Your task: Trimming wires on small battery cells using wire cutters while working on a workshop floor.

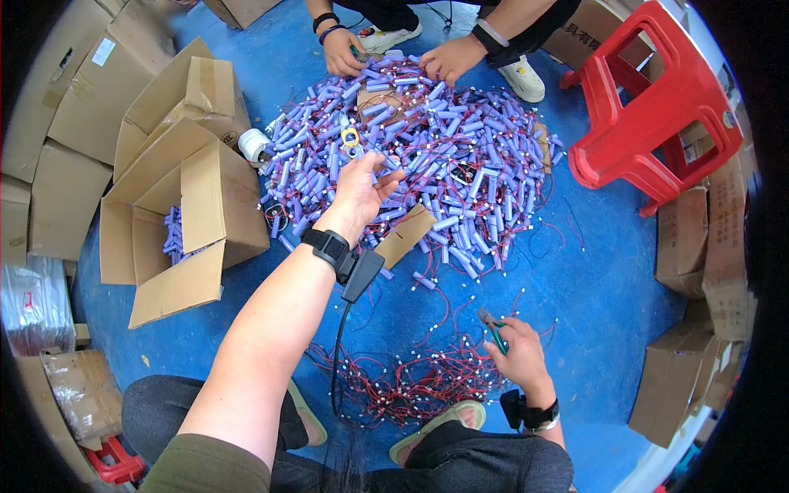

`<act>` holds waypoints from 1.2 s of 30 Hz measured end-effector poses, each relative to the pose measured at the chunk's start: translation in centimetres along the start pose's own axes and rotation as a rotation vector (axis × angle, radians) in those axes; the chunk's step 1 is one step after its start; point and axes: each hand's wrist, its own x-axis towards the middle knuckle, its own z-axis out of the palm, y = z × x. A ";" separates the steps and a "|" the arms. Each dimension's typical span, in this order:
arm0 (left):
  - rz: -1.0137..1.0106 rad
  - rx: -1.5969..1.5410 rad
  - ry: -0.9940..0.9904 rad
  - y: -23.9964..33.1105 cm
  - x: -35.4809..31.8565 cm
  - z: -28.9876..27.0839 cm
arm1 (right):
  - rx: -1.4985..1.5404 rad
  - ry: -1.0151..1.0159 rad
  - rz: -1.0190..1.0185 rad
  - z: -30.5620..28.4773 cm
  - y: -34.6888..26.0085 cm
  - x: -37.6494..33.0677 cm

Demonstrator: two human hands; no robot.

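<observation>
A wide heap of purple cylindrical batteries (485, 193), with thin red and black wires and white connectors, covers the blue floor ahead of me. My left hand (362, 187) reaches over the near left part of the heap, its fingers loosely bent and apart, close to the batteries. In my right hand (521, 353) are green-handled wire cutters (493, 324), their jaws pointing up and away. Beneath and left of them lies a tangle of cut red wires (403, 382) with white connectors, between my feet. A cardboard piece (404, 236) rests at the heap's near edge.
An open carton (177, 287) at left holds some batteries. Across the heap, another person's hands (454, 59) work among the batteries, one with a green-handled tool. A red plastic stool (608, 123) stands at right. A yellow-rimmed roll (351, 137) sits on the heap. Cartons line both sides.
</observation>
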 end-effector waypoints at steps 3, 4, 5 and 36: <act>0.004 0.011 -0.001 0.1 0.2 -0.1 | -0.002 -0.007 -0.004 -0.2 -0.1 0.0; 0.007 0.014 0.000 0.1 0.3 -0.1 | -0.002 -0.010 -0.007 -0.2 -0.2 0.0; 0.006 0.015 -0.001 0.0 0.3 -0.1 | -0.001 -0.009 -0.005 -0.2 -0.1 -0.1; -0.484 0.509 -0.745 -8.7 -11.6 0.0 | 0.172 0.269 -0.090 -0.6 -1.8 2.0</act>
